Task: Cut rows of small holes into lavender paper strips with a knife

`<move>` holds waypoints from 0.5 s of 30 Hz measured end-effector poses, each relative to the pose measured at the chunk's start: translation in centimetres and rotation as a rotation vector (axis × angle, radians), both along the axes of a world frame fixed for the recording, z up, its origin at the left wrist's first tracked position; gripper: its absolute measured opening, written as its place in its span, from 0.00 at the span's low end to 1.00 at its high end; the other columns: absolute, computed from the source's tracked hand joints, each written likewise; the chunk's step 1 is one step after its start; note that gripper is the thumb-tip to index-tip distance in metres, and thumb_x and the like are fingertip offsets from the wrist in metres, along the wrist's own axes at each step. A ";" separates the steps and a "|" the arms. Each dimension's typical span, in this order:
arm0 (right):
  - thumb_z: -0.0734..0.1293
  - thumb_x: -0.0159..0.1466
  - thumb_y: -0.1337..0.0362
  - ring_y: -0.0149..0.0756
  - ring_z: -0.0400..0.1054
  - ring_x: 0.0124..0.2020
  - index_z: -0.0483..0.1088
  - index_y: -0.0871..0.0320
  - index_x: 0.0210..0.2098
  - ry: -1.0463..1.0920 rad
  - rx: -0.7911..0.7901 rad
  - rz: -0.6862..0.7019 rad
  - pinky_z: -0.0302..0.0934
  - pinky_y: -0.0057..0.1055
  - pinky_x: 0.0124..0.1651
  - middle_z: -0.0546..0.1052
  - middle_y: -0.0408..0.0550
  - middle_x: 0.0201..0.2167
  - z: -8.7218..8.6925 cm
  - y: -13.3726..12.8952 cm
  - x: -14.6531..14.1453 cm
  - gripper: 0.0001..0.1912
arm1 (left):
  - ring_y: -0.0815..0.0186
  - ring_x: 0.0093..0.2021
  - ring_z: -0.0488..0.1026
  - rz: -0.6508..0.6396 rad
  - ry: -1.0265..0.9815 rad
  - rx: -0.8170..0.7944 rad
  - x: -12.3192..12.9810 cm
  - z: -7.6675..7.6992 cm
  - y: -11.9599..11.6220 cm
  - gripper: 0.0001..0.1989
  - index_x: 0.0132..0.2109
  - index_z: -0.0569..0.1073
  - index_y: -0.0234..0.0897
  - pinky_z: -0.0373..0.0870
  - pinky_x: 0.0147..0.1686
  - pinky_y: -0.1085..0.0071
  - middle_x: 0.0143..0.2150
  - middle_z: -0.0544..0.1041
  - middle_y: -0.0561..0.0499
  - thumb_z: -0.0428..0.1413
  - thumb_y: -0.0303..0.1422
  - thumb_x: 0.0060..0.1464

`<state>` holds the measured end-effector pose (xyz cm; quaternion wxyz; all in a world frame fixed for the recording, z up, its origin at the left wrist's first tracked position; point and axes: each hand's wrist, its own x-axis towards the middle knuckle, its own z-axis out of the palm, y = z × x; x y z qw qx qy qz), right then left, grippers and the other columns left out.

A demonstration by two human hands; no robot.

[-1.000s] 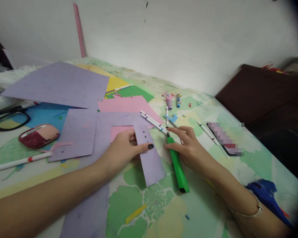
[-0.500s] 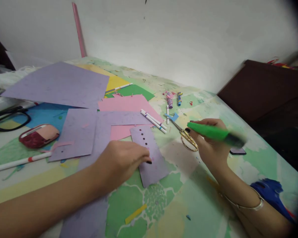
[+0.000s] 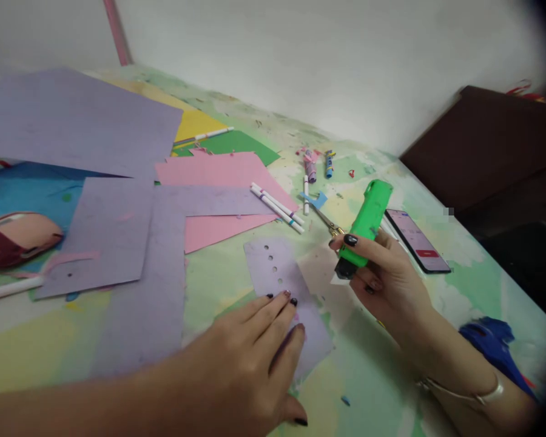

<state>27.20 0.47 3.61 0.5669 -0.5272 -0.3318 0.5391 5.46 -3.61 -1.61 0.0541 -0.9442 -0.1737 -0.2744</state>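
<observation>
So, going by what shows, the purple strip (image 3: 259, 258) is only partly worked: a row of four small round holes (image 3: 275, 269) runs down its far end. The near end has faint pinkish marks, but can't tell if there are more holes under the fingers. It's lying flat on the bench (image 3: 375, 382), unrolled, right of the big purple sheets.

Left hand (image 3: 250, 352) is palm down on the strip, fingers lightly spread and the thumb out to the side, not gripping anything. Right hand (image 3: 391, 279) has a green tool (image 3: 368, 212) pinched between thumb and fingers, black end down, held off to the side of the strip, so I'd say no hole is being made right now.

Farther back, a purple roll (image 3: 310, 170) and a blue roll (image 3: 329, 165) look pretty much finished to me. Scissors (image 3: 330, 225) lie just beyond the right hand, unused.
</observation>
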 end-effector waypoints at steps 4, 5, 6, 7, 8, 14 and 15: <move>0.80 0.50 0.67 0.14 0.49 0.11 0.69 0.58 0.34 0.026 0.008 0.042 0.44 0.16 0.13 0.82 0.43 0.27 -0.1 -0.2 -0.4 0.18 | 0.53 0.57 0.76 0.001 0.012 -0.026 0.3 -0.3 -0.2 0.23 0.54 0.75 0.26 0.73 0.57 0.58 0.54 0.80 0.37 0.49 0.43 0.68; 0.79 0.51 0.67 0.15 0.50 0.12 0.69 0.57 0.37 0.049 0.017 0.061 0.47 0.16 0.14 0.82 0.43 0.29 -0.2 -0.2 -0.5 0.19 | 0.53 0.57 0.76 0.007 0.011 -0.028 0.3 -0.3 -0.2 0.23 0.55 0.75 0.26 0.73 0.58 0.59 0.55 0.79 0.37 0.49 0.42 0.68; 0.79 0.52 0.68 0.16 0.52 0.13 0.68 0.55 0.40 0.073 0.024 0.086 0.50 0.17 0.16 0.83 0.44 0.31 -0.4 -0.1 -0.5 0.21 | 0.53 0.57 0.76 0.018 0.005 -0.029 0.4 -0.3 -0.2 0.23 0.55 0.75 0.25 0.73 0.58 0.59 0.55 0.79 0.37 0.49 0.41 0.68; 0.79 0.52 0.69 0.17 0.55 0.14 0.68 0.55 0.42 0.094 0.031 0.114 0.54 0.17 0.17 0.83 0.45 0.33 -0.5 0.0 -0.5 0.22 | 0.54 0.57 0.76 0.032 0.007 -0.037 0.4 -0.4 -0.2 0.22 0.55 0.74 0.25 0.72 0.58 0.59 0.55 0.79 0.37 0.49 0.41 0.68; 0.78 0.52 0.70 0.18 0.58 0.15 0.67 0.55 0.43 0.109 0.034 0.142 0.58 0.19 0.20 0.84 0.46 0.35 -0.7 0.0 -0.5 0.23 | 0.54 0.57 0.76 0.041 0.005 -0.041 0.4 -0.4 -0.2 0.22 0.56 0.74 0.25 0.72 0.58 0.59 0.55 0.79 0.37 0.49 0.40 0.68; 0.80 0.50 0.68 0.22 0.63 0.18 0.65 0.52 0.40 0.126 0.059 0.213 0.62 0.23 0.24 0.84 0.46 0.38 -1.1 0.4 0.0 0.25 | 0.52 0.58 0.75 0.057 0.019 -0.026 0.2 -0.8 -0.1 0.21 0.54 0.75 0.27 0.72 0.58 0.56 0.56 0.79 0.41 0.51 0.41 0.66; 0.82 0.48 0.66 0.23 0.63 0.18 0.65 0.51 0.40 0.120 0.064 0.207 0.61 0.22 0.23 0.84 0.45 0.35 -1.2 0.4 0.1 0.27 | 0.51 0.57 0.75 0.063 0.017 -0.032 0.2 -0.9 -0.2 0.21 0.54 0.76 0.27 0.72 0.57 0.55 0.56 0.79 0.41 0.51 0.41 0.66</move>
